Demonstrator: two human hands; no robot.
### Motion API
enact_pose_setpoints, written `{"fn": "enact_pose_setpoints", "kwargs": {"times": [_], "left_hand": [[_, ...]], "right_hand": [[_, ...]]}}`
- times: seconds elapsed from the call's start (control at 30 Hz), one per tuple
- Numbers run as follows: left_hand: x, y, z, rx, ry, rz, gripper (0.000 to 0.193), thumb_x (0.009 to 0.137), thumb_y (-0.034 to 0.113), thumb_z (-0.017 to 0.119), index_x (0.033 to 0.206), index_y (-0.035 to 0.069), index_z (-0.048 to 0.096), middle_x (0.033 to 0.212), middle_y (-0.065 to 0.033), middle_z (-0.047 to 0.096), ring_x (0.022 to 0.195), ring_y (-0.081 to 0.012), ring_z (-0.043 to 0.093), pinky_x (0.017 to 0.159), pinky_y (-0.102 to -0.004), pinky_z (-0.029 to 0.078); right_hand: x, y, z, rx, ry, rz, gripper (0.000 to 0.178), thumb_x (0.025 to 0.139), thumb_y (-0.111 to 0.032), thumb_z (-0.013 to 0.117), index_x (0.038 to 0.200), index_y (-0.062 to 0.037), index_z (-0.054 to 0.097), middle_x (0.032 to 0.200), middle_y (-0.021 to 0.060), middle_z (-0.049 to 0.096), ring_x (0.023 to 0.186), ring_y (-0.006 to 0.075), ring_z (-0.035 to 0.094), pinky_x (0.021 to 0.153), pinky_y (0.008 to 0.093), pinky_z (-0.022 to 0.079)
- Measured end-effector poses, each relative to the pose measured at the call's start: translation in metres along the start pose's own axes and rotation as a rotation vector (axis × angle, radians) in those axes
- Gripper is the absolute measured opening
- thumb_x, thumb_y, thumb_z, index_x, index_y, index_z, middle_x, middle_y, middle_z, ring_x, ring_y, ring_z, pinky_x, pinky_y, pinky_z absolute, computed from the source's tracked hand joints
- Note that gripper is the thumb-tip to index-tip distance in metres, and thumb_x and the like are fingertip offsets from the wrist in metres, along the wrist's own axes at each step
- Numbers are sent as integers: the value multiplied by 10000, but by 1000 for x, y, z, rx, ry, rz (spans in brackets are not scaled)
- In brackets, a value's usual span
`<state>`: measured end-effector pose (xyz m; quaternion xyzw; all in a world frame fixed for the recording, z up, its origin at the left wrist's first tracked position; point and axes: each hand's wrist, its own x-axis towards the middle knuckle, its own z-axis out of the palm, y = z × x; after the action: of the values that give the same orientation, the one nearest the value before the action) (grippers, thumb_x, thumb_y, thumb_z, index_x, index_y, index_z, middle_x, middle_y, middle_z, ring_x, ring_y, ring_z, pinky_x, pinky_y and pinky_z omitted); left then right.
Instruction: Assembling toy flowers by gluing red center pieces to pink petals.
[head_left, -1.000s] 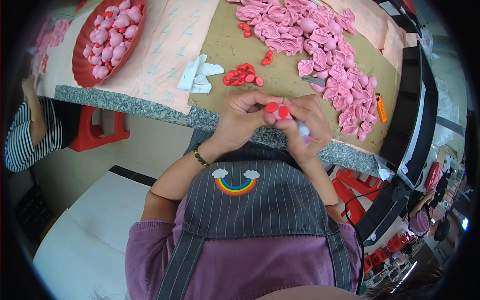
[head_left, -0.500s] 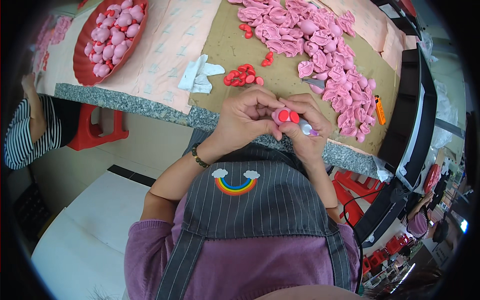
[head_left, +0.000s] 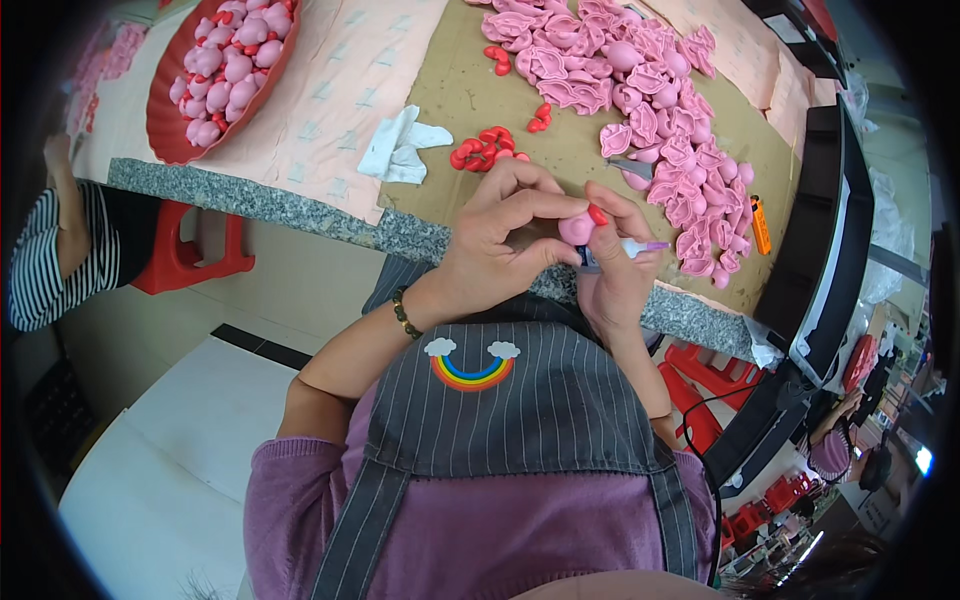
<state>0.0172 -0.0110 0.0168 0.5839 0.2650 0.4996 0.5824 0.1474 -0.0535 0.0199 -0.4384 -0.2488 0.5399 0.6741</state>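
Pink piece (head_left: 575, 230), held between both hands over the table edge (head_left: 410, 238), is now turned: the red discs shown half a second ago are replaced by a smooth pink side, with a red part (head_left: 598, 215) at its two o'clock, so another face is apparently being handled. It is pinched by the left hand (head_left: 490, 242); a tube (head_left: 632, 247) is gripped in the right hand (head_left: 613, 280), nozzle swung from four to three o'clock. Red pieces (head_left: 480, 150) are left at ten o'clock.

From the left hand (head_left: 490, 240), the table (head_left: 320, 222) holds a bowl (head_left: 163, 135) at ten o'clock, a heap of parts (head_left: 662, 95) at two.
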Motion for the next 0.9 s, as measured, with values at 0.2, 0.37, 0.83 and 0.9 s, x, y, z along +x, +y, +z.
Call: {"fn": "enact_pose_setpoints", "kwargs": {"times": [0.2, 0.37, 0.83, 0.9], "left_hand": [[3, 5, -11, 300, -63, 30, 335, 711, -95, 605, 1020, 34, 617, 1042, -109, 523, 910, -205, 544, 774, -287, 456], [1, 1, -10, 374, -127, 10, 279, 748, -104, 559, 995, 15, 611, 1015, -104, 556, 877, -178, 569, 751, -274, 470], [-9, -10, -14, 311, -64, 56, 205, 699, -70, 666, 895, -27, 626, 862, -109, 618, 770, -166, 601, 649, -237, 471], [-9, -10, -14, 315, -65, 65, 195, 698, -71, 666, 884, -27, 626, 864, -110, 618, 766, -167, 603, 648, -239, 473]], "right_hand": [[7, -6, -9, -194, -142, -35, 286, 776, -16, 641, 1046, 33, 563, 938, 86, 598, 796, 120, 565, 724, 243, 454], [13, -9, -14, -658, -273, -254, 377, 721, -82, 717, 1052, 35, 580, 969, 89, 565, 865, 150, 560, 777, 257, 447], [6, 0, -22, -651, -314, -398, 318, 627, -69, 769, 908, 24, 652, 874, 131, 600, 784, 186, 574, 689, 266, 453], [7, 1, -21, -659, -310, -433, 302, 630, -57, 767, 902, 13, 657, 858, 117, 606, 765, 172, 581, 665, 255, 457]]}}
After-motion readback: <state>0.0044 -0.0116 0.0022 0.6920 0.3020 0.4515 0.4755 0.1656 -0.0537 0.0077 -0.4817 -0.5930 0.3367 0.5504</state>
